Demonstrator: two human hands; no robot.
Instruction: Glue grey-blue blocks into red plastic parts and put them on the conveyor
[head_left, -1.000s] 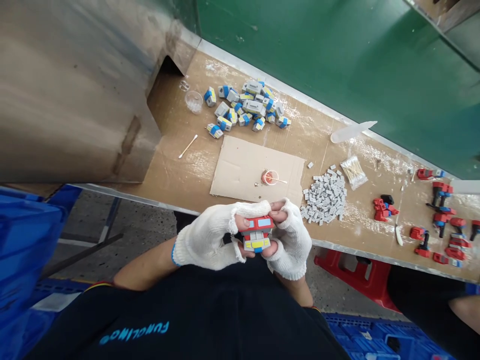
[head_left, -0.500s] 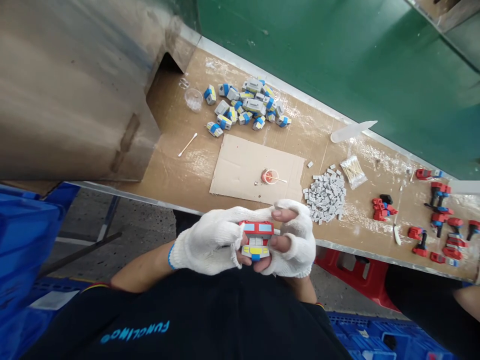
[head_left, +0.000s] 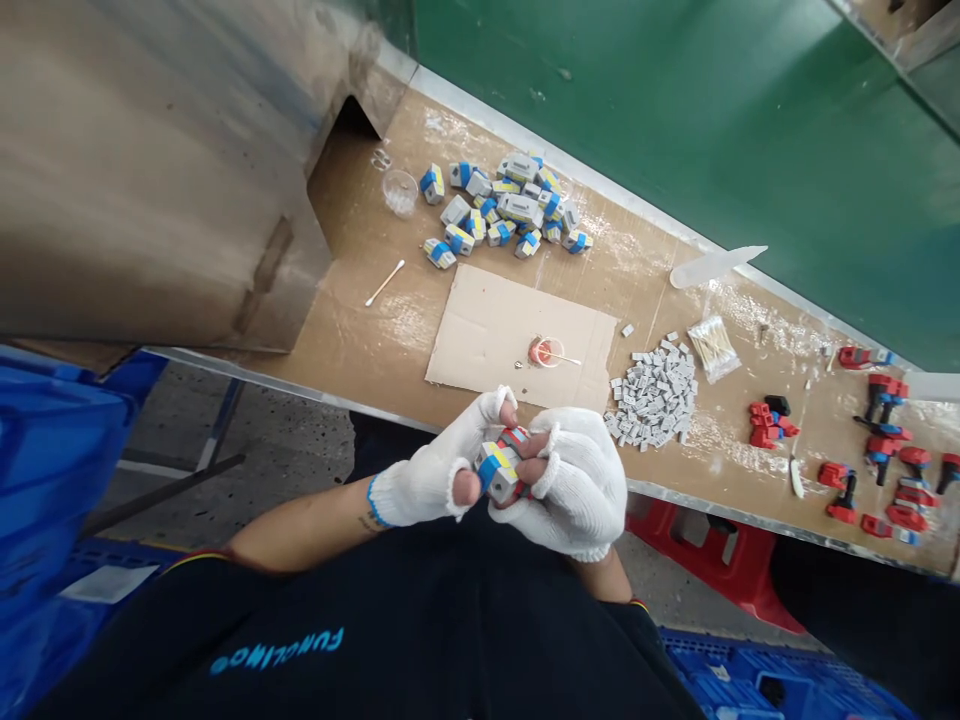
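Both hands hold a small blocky plastic toy piece in grey, blue, yellow and red [head_left: 501, 462] above the person's lap, short of the worktop's near edge. Much of it is hidden: the fingers of the left hand in a white fingerless knit glove [head_left: 431, 475] pinch it from the left, and those of the right hand in a matching glove [head_left: 576, 487] curl around its right side, so its full outline cannot be made out. Its blue-and-yellow end faces the camera and leftward; its red end points away, towards the worktop, and the long axis appears to run that way.

Beyond the fingers, on the brown worktop [head_left: 375, 345], lies a flat cardboard sheet [head_left: 495, 335] bearing a small round orange-tinted cup [head_left: 546, 352]. Right of it sits a heap of small grey blocks [head_left: 654, 392]. Farther off lies a cluster of grey, blue and yellow toy parts [head_left: 504, 208].
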